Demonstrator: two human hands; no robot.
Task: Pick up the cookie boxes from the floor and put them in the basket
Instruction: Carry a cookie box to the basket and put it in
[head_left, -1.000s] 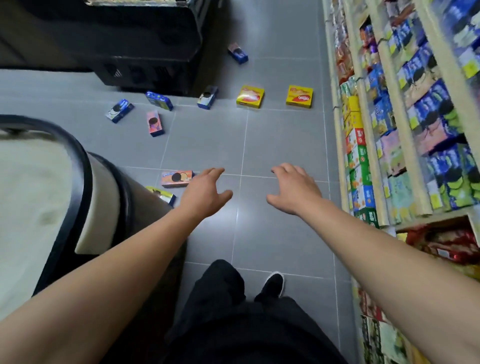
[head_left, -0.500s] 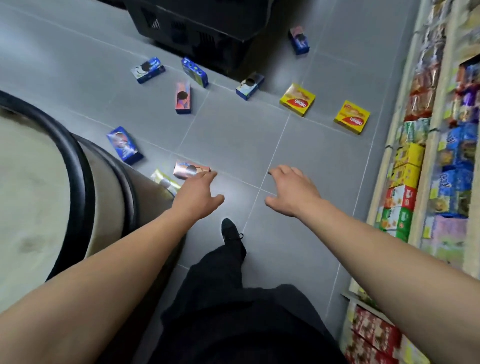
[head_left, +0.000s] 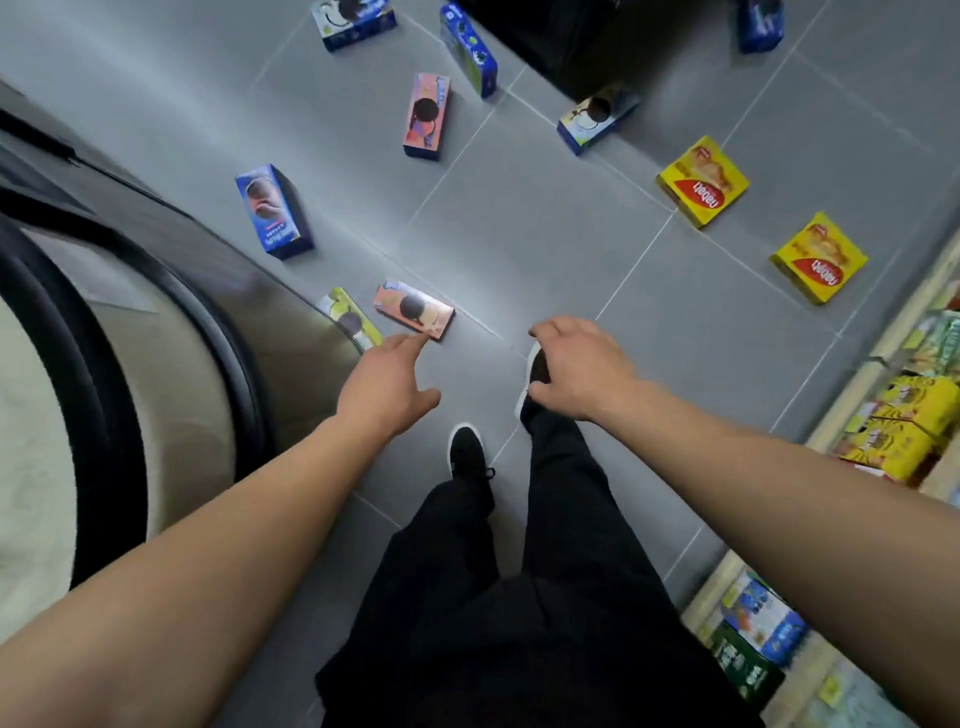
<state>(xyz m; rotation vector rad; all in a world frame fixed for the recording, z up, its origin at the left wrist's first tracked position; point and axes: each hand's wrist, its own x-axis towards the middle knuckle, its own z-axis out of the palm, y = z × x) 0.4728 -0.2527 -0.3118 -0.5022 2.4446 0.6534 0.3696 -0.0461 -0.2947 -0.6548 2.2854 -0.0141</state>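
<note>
Only the two yellow square cardboard boxes at right carry readable print: a red band with what looks like "nabati", seen upside down, on the nearer one (head_left: 820, 258) and the farther one (head_left: 702, 181). Print on the blue and pink boxes is too blurred to read.

At centre, the left hand (head_left: 387, 384) is spread open and holds nothing; its fingertips (head_left: 415, 340) reach the near edge of a flat pink cookie box with a dark biscuit picture (head_left: 414, 309), though I cannot tell whether they touch it. Just left of that box a yellow-green box (head_left: 349, 318) lies against the curved wall of the large round black-rimmed basket (head_left: 244, 358) filling the left side. The right hand (head_left: 579, 366) is loosely curled, palm down, empty, above a black shoe.

Half a second ago the left hand hung short of the pink box; it has since come forward to it, and the view has tipped nearer the floor.

Bare grey tile (head_left: 545, 249) lies open between the hands and the yellow boxes. A blue upright box (head_left: 274, 210), another pink box (head_left: 427, 116) and more blue ones sit at upper left; stocked shelves (head_left: 893, 415) edge the right.
</note>
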